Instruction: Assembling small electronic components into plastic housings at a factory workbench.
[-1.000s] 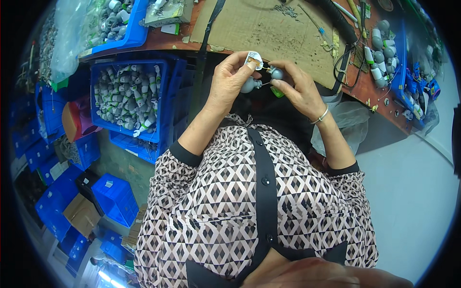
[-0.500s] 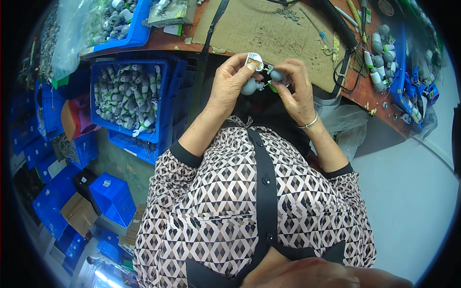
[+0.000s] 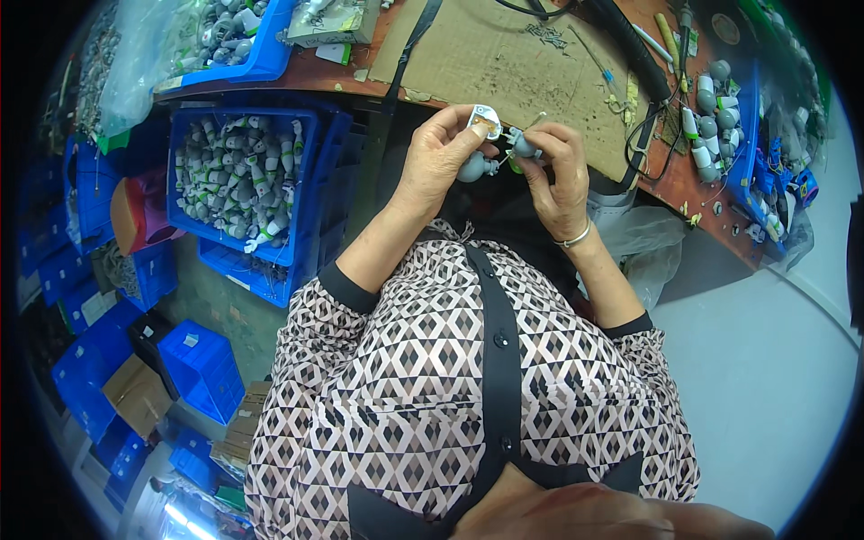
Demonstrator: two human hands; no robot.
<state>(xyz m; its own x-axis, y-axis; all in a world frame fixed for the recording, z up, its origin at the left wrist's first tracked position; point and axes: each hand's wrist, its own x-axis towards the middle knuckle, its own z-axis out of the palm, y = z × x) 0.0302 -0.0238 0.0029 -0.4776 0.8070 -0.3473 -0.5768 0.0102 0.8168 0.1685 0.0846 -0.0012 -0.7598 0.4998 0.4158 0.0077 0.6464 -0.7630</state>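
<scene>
Left hand [image 3: 438,155] pinches a small white plastic shell with a coppery inside [image 3: 487,114], right hand [image 3: 560,171] pinches a rounded grey plastic piece [image 3: 525,147] just beside it, a grey ball-ended piece [image 3: 472,168] below, all near the brown cardboard sheet [image 3: 490,67].

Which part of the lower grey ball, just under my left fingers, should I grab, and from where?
Probably grip the grey ball around its round body, coming from the near side. That side bulges clear of the left hand, while its narrow end points toward the right hand, where there looks to be less room.
</scene>
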